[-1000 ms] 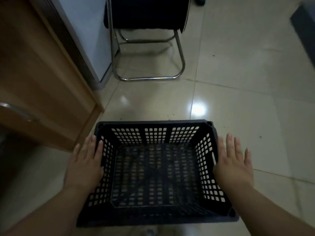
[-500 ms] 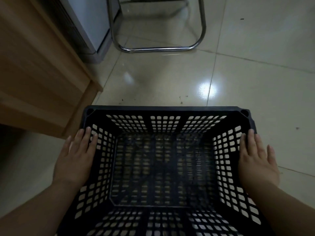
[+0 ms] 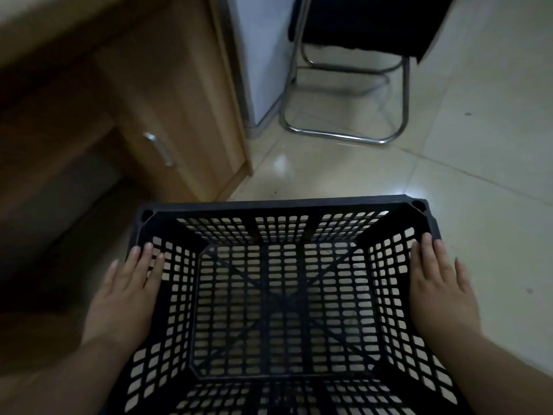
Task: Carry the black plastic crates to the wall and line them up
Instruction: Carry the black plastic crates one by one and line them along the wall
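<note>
Crate pressed between left hand and right hand, hands flat, fingers straight.

Matt plastic crate; glossy tiled floor; wood cabinet.

Left hand: fingers straight and close together, pointing forward, laid flat on the left side of the black perforated plastic crate. Right hand: same pose, mirrored on the right side, back of the hand facing up. Both bare forearms enter from the lower corners, angled inward.
</note>
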Available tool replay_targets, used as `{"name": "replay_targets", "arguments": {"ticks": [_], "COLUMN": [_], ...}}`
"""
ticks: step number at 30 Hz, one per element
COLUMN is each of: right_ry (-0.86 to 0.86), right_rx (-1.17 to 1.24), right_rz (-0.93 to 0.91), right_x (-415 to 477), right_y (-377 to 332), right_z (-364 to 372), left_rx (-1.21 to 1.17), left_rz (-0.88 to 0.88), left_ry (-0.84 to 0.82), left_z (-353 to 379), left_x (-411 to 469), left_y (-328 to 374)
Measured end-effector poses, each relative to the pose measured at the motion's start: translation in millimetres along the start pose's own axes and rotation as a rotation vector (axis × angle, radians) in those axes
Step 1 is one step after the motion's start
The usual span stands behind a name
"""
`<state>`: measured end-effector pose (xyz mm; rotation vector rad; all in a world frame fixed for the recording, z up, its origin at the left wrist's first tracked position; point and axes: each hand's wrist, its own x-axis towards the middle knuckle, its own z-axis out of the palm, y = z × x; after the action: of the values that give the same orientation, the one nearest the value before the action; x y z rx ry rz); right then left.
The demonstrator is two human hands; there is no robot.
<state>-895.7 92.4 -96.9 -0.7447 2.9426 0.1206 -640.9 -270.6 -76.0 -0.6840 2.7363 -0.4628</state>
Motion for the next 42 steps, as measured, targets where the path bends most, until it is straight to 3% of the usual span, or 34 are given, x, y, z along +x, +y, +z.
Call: {"name": "replay_targets", "arguments": {"ticks": [3, 5, 12, 16, 18, 19, 20, 22, 23, 25, 29, 33, 34, 35, 36, 38, 40, 42], "right_ry": [0.111, 0.175, 0.261, 0.151, 0.245, 0.160, 0.076, 0.106, 0.035, 0.187, 0.280, 0.312, 0.255, 0.212, 0.155, 0.101, 0.126, 0.153], "right_rx": [0.046, 0.042, 0.052, -0.115, -0.280, -0.408, -0.404, -0.151, -0.151, -0.034, 0.105, 0.146, 0.133, 0.109, 0.056, -0.058, -0.078, -0.051], "right_rz": [-0.174, -0.261, -0.598, -0.806, -1.120, -1.190, -1.190, -1.174, -1.127, -1.173, -1.363, -1.370, -1.361, -1.347, -1.333, -1.354, -1.392, -1.384], "right_x": [-26.5, -46.6, -136.8, -207.4, -245.3, -265.9, -287.5, -333.6, -353.7, -395.9, -473.8, -540.3, -553.9, -565.4, -574.6, -583.3, -580.7, -575.6], "right_y": [-20.8, -42.3, -156.3, -235.1, -280.5, -302.9, -325.5, -369.5, -387.3, -426.4, -517.9, -608.9, -628.7, -646.4, -662.9, -695.1, -725.3, -753.2], "right_z": [-36.1, -58.7, -102.6, -110.2, -120.0, -126.8, -129.6, -120.0, -114.6, -100.1, -79.0, -72.5, -76.3, -79.8, -83.3, -88.4, -86.4, -80.0], "left_rx": [-0.027, -0.055, -0.156, -0.119, -0.149, -0.149, -0.150, -0.128, -0.123, -0.152, -0.110, -0.138, -0.064, -0.057, -0.109, -0.077, -0.056, -0.107], "left_rz": [-0.113, -0.195, -0.298, -0.389, -0.421, -0.436, -0.454, -0.516, -0.545, -0.569, -0.576, -0.617, -0.647, -0.651, -0.686, -0.726, -0.745, -0.736], "left_ry": [0.071, -0.019, -0.018, -0.038, -0.077, -0.070, -0.058, 0.005, 0.017, -0.037, -0.140, -0.297, -0.208, -0.199, -0.295, -0.247, -0.374, -0.396], "left_z": [-14.2, -18.9, 0.3, 22.9, 41.5, 51.7, 62.8, 84.9, 95.4, 113.9, 145.8, 163.9, 165.2, 172.0, 170.1, 177.7, 190.0, 194.2], "left_x": [-80.3, -140.5, -359.0, -479.4, -538.7, -568.4, -598.1, -654.6, -683.7, -739.3, -837.5, -905.8, -914.4, -926.5, -932.1, -939.5, -945.0, -938.6], "left_y": [-27.6, -49.7, -119.5, -155.6, -172.8, -181.4, -190.1, -209.1, -219.5, -241.8, -297.8, -357.6, -374.4, -388.0, -398.9, -428.3, -454.6, -478.1]}}
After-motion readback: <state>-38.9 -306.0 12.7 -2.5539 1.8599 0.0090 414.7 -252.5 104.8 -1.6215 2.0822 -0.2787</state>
